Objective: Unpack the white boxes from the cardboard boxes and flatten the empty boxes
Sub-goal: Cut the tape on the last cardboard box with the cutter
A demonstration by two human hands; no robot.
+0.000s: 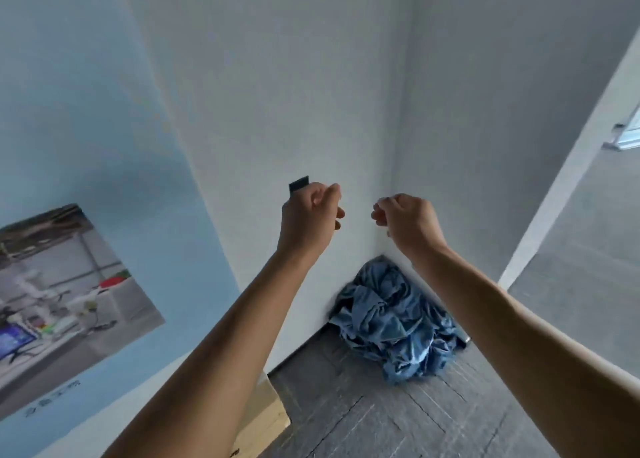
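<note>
My left hand (310, 212) was raised in front of the white wall (277, 94), its fingers (334, 194) curled in around a small dark flat object (298, 184) that stuck up above the knuckles; what it was I could not tell; my right hand (407, 217) hung level with it and just beside it, fingers folded loosely into the palm and gripping nothing I could see. No white boxes were in view; of the cardboard boxes only a tan corner (268, 419) showed at the near left, under my left forearm, and whether it was full or empty I could not tell; a heap of crumpled blue cloth (391, 322) lay in the far corner of the grey floor (363, 423), and a poster (65, 302) hung on the blue wall to the left. I judged that no unpacking step was in hand yet; the next move called for lowering both hands and my gaze to the box at the near left, opening its flaps, then lifting out what was inside.
</note>
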